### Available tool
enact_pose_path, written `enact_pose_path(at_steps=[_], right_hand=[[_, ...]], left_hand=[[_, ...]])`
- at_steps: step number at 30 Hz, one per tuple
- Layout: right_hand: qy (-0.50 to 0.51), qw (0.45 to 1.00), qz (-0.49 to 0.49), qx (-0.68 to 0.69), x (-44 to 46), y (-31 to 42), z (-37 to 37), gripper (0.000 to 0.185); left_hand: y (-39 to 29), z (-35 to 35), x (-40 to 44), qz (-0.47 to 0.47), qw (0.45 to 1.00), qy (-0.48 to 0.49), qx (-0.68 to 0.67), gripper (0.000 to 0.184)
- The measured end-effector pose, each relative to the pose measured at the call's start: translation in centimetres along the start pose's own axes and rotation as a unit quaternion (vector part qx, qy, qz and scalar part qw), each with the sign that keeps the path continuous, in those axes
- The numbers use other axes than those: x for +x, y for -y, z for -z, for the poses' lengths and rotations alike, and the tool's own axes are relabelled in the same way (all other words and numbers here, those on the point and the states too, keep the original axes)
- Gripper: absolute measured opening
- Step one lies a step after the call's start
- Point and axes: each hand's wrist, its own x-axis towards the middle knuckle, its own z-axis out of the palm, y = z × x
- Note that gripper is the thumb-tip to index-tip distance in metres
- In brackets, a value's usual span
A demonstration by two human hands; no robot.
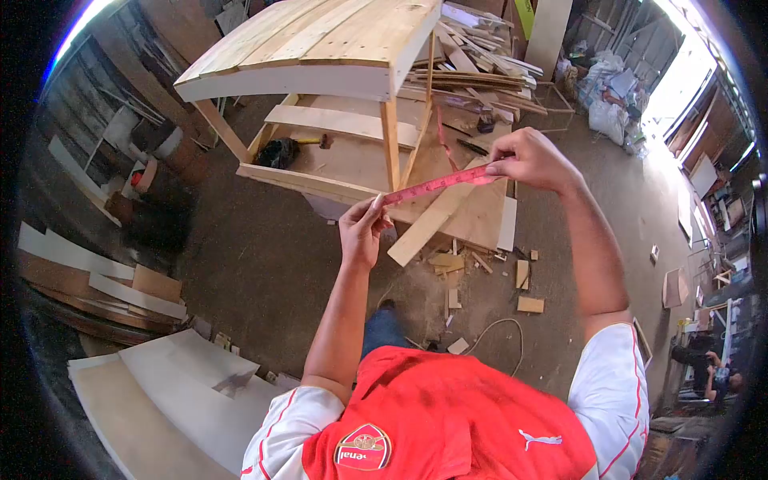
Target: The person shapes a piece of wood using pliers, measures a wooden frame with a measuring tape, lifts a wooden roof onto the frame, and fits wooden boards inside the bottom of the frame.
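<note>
A pinkish-red tape measure (432, 186) stretches between my two hands, with a loose length hanging down behind it. My left hand (362, 232) pinches its left end near the corner of a wooden frame. Higher and to the right, my right hand (532, 160) grips the other end between thumb and fingers. Below the tape lies a pale wooden board (432, 226), set slantwise on a plywood sheet (482, 224). Behind my left hand stands the wooden frame, with a curved plank top (312, 36) on upright posts (390, 140).
Wood strips (480, 68) are heaped behind the frame. Offcuts (530, 305) and a cable (512, 322) lie on the floor near my feet. Large pale sheets (176, 392) lean at the lower left. White sacks (608, 104) stand at the back right. Another person (716, 376) is at the far right.
</note>
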Motion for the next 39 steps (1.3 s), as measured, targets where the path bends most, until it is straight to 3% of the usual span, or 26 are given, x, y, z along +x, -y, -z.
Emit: enact_pose_path(at_steps=[2, 5, 6, 12, 19, 21, 23, 25, 26, 27, 32, 39], right_hand=[[0.034, 0.998, -0.028, 0.049, 2.3, 1.0, 0.4, 0.029], [0.029, 0.996, 0.042, -0.072, 6.7, 1.7, 0.5, 0.029], [0.044, 0.996, -0.024, -0.072, 8.1, 3.3, 1.0, 0.030], [0.019, 0.954, -0.049, -0.294, 14.0, 10.2, 1.8, 0.033], [0.009, 0.955, -0.008, -0.295, 17.0, 11.6, 1.4, 0.034], [-0.067, 0.954, 0.112, -0.269, 18.0, 9.1, 0.0, 0.028], [-0.021, 0.961, 0.108, -0.254, 19.1, 8.4, -0.8, 0.027], [-0.014, 0.984, 0.031, -0.177, 18.6, 10.2, -1.9, 0.030], [0.019, 0.994, -0.023, -0.104, 18.1, 11.8, -2.4, 0.029], [-0.023, 0.978, 0.050, -0.201, 18.5, 11.2, -3.4, 0.029], [-0.017, 0.991, 0.056, -0.119, 18.6, 11.0, -9.0, 0.031], [0.005, 0.997, -0.027, -0.068, 18.1, 10.4, -22.8, 0.023]], left_hand=[[0.0, 3.4, 1.7, -0.018, 1.000, 0.004, 0.023, 0.016], [1.3, 8.5, 4.3, -0.014, 0.999, 0.004, 0.032, 0.015], [2.2, 10.1, 4.4, -0.002, 1.000, -0.001, 0.029, 0.015], [6.3, 14.4, 5.7, 0.074, 0.992, -0.023, -0.102, 0.016], [4.5, 16.2, 5.7, 0.055, 0.996, -0.004, -0.072, 0.014], [4.4, 17.7, 5.7, 0.053, 0.997, -0.006, -0.048, 0.014], [4.4, 18.9, 5.0, 0.062, 0.998, -0.012, -0.024, 0.013], [3.5, 19.2, 3.5, 0.067, 0.996, -0.050, -0.015, 0.013], [3.4, 20.4, 3.1, 0.072, 0.997, -0.023, -0.010, 0.014], [2.8, 20.2, 2.3, 0.074, 0.996, -0.053, -0.012, 0.010], [3.2, 23.0, 1.2, 0.115, 0.992, -0.058, -0.011, 0.014], [3.7, 20.4, 4.8, 0.207, 0.975, 0.015, -0.083, 0.023]])
